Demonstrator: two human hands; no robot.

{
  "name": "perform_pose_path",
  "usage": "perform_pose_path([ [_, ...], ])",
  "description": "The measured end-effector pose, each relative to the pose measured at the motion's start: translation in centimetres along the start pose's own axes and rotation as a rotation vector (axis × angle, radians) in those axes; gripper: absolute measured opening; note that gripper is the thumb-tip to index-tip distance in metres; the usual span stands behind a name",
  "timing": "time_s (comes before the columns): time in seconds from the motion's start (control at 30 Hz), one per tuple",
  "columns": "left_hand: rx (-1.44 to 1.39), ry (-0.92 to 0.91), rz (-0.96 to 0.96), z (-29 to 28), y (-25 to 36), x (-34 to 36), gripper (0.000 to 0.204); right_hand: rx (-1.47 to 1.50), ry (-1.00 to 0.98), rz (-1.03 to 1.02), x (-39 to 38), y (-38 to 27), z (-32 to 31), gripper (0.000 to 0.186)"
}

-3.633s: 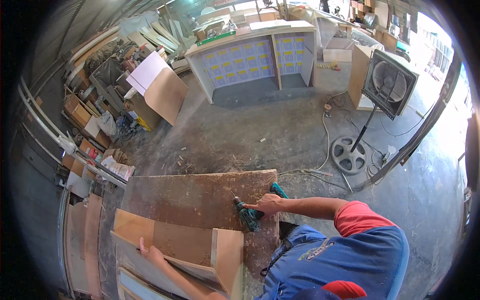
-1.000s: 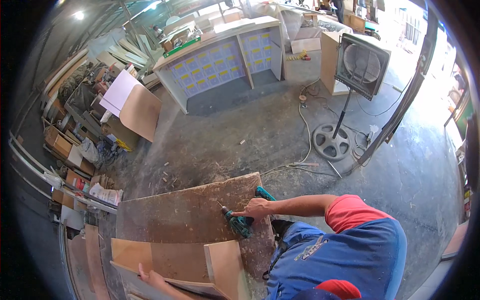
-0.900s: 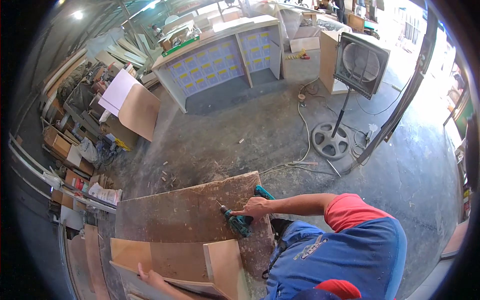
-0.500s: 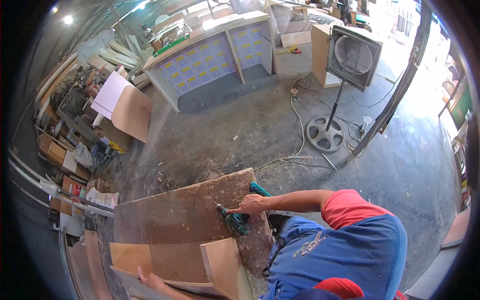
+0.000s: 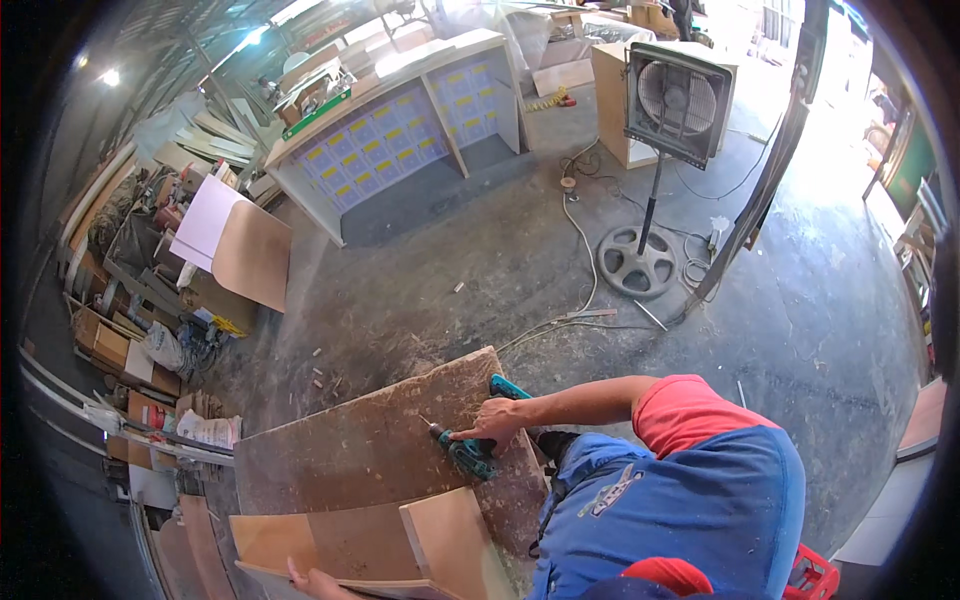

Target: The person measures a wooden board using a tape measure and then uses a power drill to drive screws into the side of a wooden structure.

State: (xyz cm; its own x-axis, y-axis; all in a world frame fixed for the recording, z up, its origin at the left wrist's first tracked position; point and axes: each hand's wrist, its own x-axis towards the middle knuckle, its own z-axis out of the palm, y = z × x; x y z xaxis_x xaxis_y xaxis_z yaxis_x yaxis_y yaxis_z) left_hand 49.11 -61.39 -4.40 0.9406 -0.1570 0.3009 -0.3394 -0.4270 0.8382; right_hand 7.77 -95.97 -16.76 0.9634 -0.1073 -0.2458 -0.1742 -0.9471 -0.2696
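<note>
Surface (image 5: 350, 430): broad, scuffed board with a ragged edge. Box (image 5: 365, 542): trough-shaped, smooth tan and brown panels; best steadied throughout, I judge. Drill (image 5: 470, 458): teal and black, angular, over the surface beside the box. Right hand (image 5: 500, 420): wrapped round the drill, sensibly firm. Left hand (image 5: 318, 584): at the box's rim; from here I cannot tell its grip. Bit (image 5: 424, 420): slender, best kept clear of the left hand.

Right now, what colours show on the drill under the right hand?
The drill is teal and black, best seen in the head view.
</note>
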Motion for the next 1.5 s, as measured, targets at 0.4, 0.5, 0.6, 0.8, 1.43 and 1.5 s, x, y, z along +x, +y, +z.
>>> perform_pose_path([
  [0.4, -0.075, -0.001, -0.048, -0.2, 2.7, -2.3, 0.063, 0.237, 1.129, 0.441, -10.2, 18.9, -40.9, 0.093],
  [0.5, 0.017, 0.008, -0.146, -0.4, 2.3, -1.4, 0.063, 0.332, 1.085, 0.622, -8.7, 17.1, -49.4, 0.089],
  [0.6, -0.001, -0.028, -0.221, -0.7, 2.0, -1.1, 0.063, 0.147, 1.277, 0.676, -5.8, 17.2, -49.8, 0.079],
  [0.8, 0.063, 0.050, -0.061, 0.0, 3.0, -2.2, 0.061, 0.058, 1.108, 0.558, -0.9, 15.6, -23.2, 0.052],
  [1.43, 0.160, -0.003, 0.137, -0.4, -3.1, 2.1, 0.051, 0.207, 0.538, 0.568, -0.3, 4.6, 0.4, 0.043],
  [1.5, 0.234, 0.007, 0.167, -0.7, -1.8, 1.0, 0.053, 0.209, 0.504, 0.592, -0.1, 4.7, 0.3, 0.041],
])
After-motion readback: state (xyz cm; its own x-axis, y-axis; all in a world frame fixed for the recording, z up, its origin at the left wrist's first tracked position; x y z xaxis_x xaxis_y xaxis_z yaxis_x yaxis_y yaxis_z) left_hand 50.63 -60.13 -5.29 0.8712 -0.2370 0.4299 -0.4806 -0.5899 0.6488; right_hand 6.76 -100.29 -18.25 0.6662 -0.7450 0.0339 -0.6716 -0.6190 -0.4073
